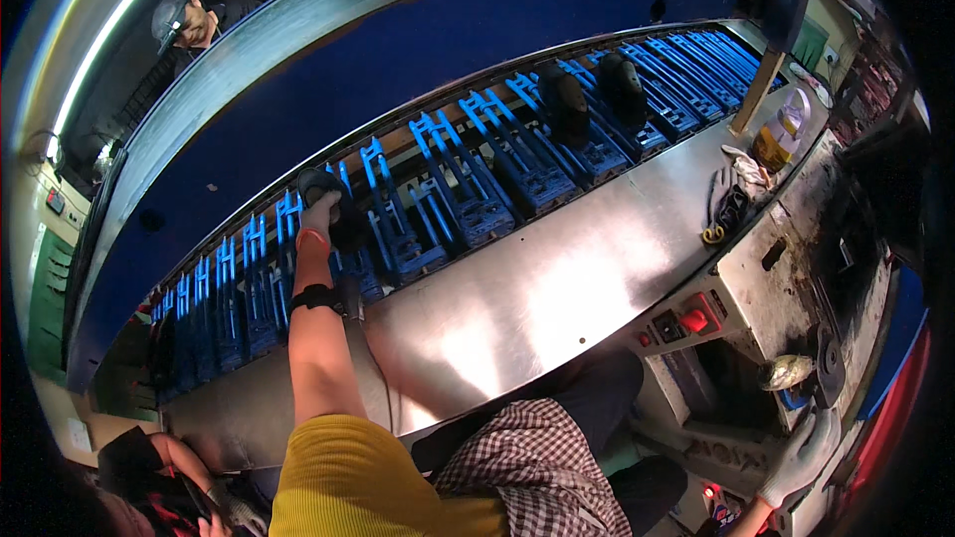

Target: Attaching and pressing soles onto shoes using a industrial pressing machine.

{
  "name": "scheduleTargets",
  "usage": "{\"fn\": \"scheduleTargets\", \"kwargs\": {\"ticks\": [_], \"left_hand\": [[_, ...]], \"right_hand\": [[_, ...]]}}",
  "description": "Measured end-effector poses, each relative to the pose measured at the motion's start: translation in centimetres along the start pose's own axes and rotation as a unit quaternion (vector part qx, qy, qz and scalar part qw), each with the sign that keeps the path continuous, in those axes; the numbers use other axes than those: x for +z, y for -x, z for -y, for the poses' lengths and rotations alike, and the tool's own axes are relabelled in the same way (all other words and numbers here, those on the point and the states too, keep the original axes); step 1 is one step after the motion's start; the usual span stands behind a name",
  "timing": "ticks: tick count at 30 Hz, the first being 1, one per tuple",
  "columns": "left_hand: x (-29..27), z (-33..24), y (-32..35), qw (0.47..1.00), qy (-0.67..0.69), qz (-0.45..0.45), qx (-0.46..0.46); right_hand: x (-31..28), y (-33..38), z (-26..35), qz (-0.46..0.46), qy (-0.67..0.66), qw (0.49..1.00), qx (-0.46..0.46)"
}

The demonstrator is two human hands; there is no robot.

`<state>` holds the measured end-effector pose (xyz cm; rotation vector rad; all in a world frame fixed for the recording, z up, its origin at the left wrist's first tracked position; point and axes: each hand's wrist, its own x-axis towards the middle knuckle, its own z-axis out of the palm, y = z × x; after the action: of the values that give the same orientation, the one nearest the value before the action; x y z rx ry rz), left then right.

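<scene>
Your left hand (320, 211) reaches up left of the frame's centre, its fingers wrapped around a dark shoe sole (333, 207) held over the row of blue holders (468, 174) on the conveyor. Your right hand (804, 452), in a grey glove, sits at the lower right edge against the grimy machine (796, 268); I cannot tell how its fingers are set. Two more dark soles (592, 94) sit on holders at upper right, beyond the steel desk (537, 288).

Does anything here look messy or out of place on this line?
Mostly tidy. Odd bits: crumpled gloves lie loose on the steel ledge beside a yellow bottle, and the machine top at right is grimy and stained. The left hand grips a black shoe sole over the blue fixtures.
</scene>
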<state>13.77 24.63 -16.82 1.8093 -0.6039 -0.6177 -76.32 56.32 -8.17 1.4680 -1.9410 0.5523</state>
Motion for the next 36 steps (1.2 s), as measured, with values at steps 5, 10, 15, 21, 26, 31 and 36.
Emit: {"fn": "scheduleTargets", "kwargs": {"ticks": [5,10,15,21,26,31,36], "left_hand": [[6.8,0.6,3.4,0.958,0.209,0.128,-0.151],[6.0,1.1,9.9,0.863,0.38,0.309,-0.12],[12.3,-7.8,24.1,0.783,0.399,0.454,-0.144],[25.9,-17.8,43.2,0.54,0.427,0.696,-0.202],[32.2,-23.9,53.0,0.449,0.354,0.78,-0.254],[37.3,-28.8,56.7,0.657,0.159,0.696,0.242],[34.7,-34.2,58.1,0.582,0.325,0.595,0.45]], "right_hand": [[-2.8,0.1,0.4,-0.006,0.026,0.999,0.028],[-4.2,-2.4,4.0,-0.093,-0.19,0.969,0.131],[-7.2,-9.1,11.4,-0.039,-0.34,0.94,0.004],[-8.8,-14.7,14.9,0.219,-0.53,0.819,-0.012],[-7.1,-17.7,15.7,0.194,-0.69,0.674,0.179],[-3.3,-22.3,5.9,0.069,-0.719,0.606,0.332],[5.5,-24.9,0.4,0.066,-0.302,0.913,0.265]]}}
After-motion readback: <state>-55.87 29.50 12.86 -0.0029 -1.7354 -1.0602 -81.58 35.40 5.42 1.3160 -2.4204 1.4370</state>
